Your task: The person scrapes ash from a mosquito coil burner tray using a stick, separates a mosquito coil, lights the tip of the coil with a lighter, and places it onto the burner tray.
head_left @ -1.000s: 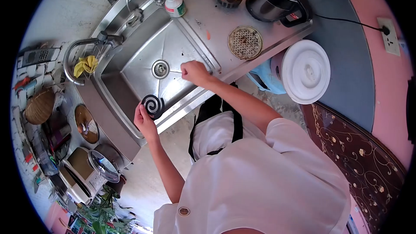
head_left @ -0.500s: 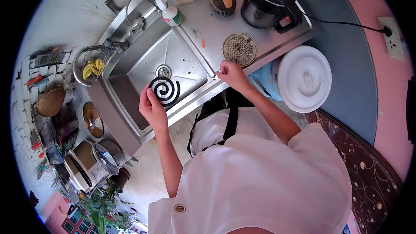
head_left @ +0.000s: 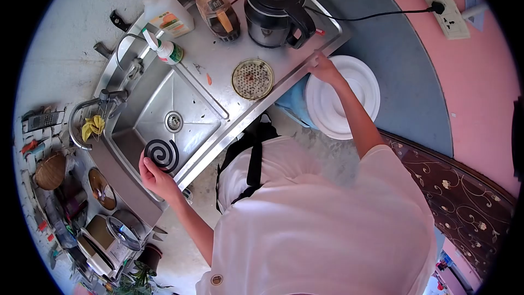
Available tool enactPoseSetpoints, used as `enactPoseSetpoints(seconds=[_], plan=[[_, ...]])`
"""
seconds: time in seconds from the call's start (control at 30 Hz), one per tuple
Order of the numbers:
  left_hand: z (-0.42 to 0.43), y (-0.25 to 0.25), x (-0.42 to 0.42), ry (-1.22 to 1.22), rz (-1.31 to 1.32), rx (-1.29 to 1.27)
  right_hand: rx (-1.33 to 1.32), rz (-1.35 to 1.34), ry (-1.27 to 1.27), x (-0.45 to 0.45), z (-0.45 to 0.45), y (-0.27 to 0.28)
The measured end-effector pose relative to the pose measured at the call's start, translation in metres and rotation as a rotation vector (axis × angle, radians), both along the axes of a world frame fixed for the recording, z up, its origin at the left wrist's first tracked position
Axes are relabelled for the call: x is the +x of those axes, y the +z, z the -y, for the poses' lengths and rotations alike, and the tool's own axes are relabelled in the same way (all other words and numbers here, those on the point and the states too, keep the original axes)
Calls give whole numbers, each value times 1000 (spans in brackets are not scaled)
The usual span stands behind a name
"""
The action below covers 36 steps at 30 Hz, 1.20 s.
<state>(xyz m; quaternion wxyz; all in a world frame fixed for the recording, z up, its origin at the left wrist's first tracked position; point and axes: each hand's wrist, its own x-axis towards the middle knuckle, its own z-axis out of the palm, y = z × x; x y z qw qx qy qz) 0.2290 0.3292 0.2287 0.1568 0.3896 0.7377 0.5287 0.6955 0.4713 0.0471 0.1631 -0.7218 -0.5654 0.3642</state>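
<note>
My left hand (head_left: 159, 179) pinches a black mosquito coil (head_left: 162, 156) by its outer edge, holding it over the near-left side of the steel sink (head_left: 188, 95). My right hand (head_left: 326, 70) is at the counter's front edge, above the rim of a white round lid (head_left: 357, 84); its fingers are smeared by motion. Just beyond its fingertips, a small red object (head_left: 320, 31) lies beside the black kettle (head_left: 274, 13). A round perforated metal tin (head_left: 252, 79), stained brown, rests on the counter to the left of my right hand.
Behind the sink stand a spray bottle (head_left: 164, 49), a white jug (head_left: 173, 17) and a brown-lidded jar (head_left: 218, 13). The kettle's cord runs to a wall socket (head_left: 448, 13). A yellow cloth (head_left: 93, 127) hangs by the faucet (head_left: 82, 114). Pots and utensils crowd the left.
My right hand has moved from beside the tin toward the kettle and red object. My left hand still holds the coil near the sink. The camera view has shifted right.
</note>
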Motion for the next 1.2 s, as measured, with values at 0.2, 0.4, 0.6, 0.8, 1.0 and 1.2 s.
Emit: enactPoseSetpoints(seconds=[0.2,0.4,0.6,0.8,1.0,1.2], plan=[[4,19,14,21,-34,-24,182,482,-76,23,-107,-25],[16,36,21,143,61,-23,118,618,-89,11,-106,-16],[19,45,24,185,122,-1,286,569,59,55,-106,-57],[21,51,18,168,113,100,274,469,-98,58,-76,-33],[22,42,-5,136,88,140,440,455,76,63,-67,-58],[34,47,-21,199,81,152,569,676,-333,24,-54,-55]])
